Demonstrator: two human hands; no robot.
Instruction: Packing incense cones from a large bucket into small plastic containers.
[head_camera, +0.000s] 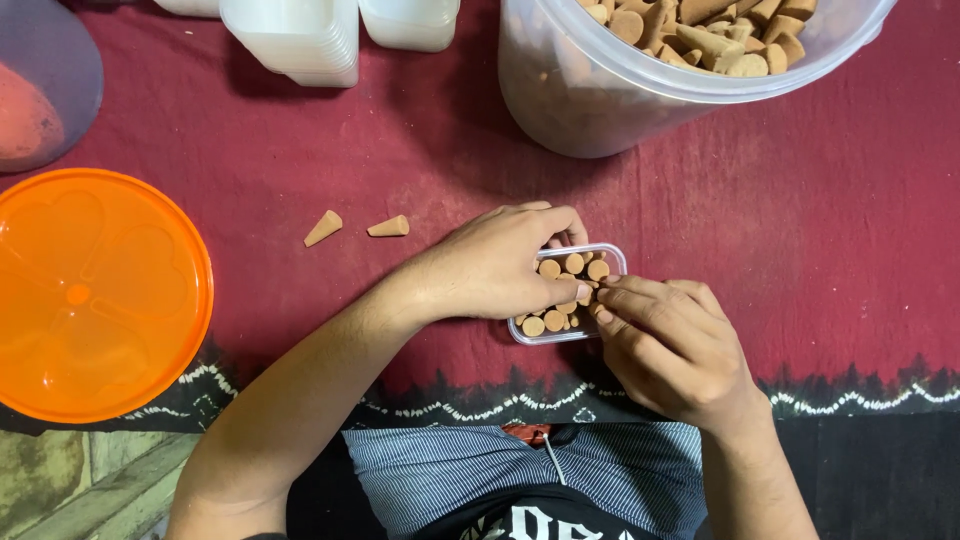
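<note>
An orange lid (95, 295), stacked white trays (300, 40) and two loose cones (355, 227) lie on red cloth (800, 200)

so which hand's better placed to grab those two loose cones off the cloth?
Left. The left hand sits on the small clear box, on the same side as the two loose cones. The right hand is on the box's far side, fingertips busy at the packed cones.

We see soft, even, fairly bright light from above. The big clear tub (640, 90) casts a dim shadow leftward on the red cloth (830, 230). The orange lid (95, 295) shows mild glare; focus stays sharp.
</note>
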